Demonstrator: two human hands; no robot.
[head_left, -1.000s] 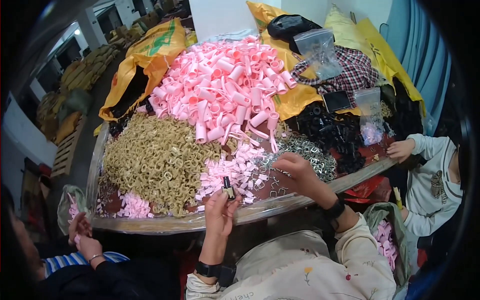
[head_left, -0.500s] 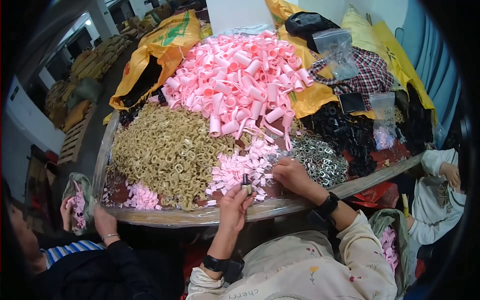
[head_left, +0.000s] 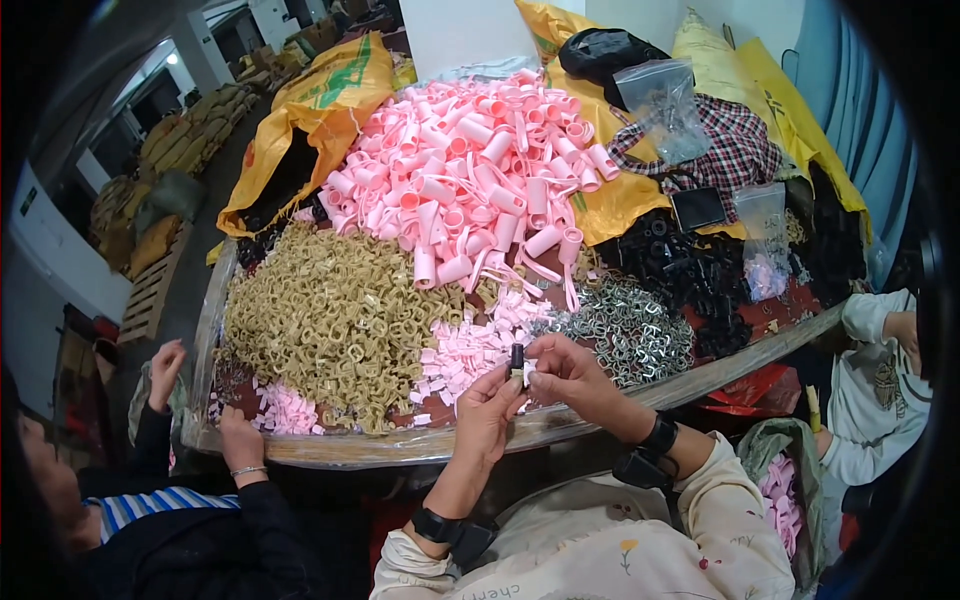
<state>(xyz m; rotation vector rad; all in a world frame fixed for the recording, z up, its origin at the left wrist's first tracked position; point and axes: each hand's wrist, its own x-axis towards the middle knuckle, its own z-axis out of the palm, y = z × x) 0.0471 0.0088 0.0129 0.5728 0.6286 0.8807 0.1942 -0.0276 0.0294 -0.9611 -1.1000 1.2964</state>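
Note:
My left hand (head_left: pixel 486 408) pinches a small black cylindrical part (head_left: pixel 517 356), held upright with a tan piece at its lower end, just above the table's front edge. Close against it on the right, my right hand (head_left: pixel 568 376) is closed, with a small pale pink piece (head_left: pixel 529 369) between its fingertips. Behind my hands lies a heap of small pink pieces (head_left: pixel 470 350). A pile of tan ring-like clips (head_left: pixel 325 330) spreads to the left, and silvery metal buckles (head_left: pixel 640 330) lie beyond my right hand.
Pink plastic tubes with straps (head_left: pixel 460 180) form a high heap at the back. Black parts (head_left: pixel 670 260) and clear bags (head_left: pixel 765 240) are at the right. A wooden rim (head_left: pixel 370 450) edges the table. People sit on both sides; the left one's hand (head_left: pixel 240 440) is at the edge.
My right hand has come from the pink pieces to the black part, bringing a small pale piece. My left hand has shifted slightly right. The person at left has raised a hand.

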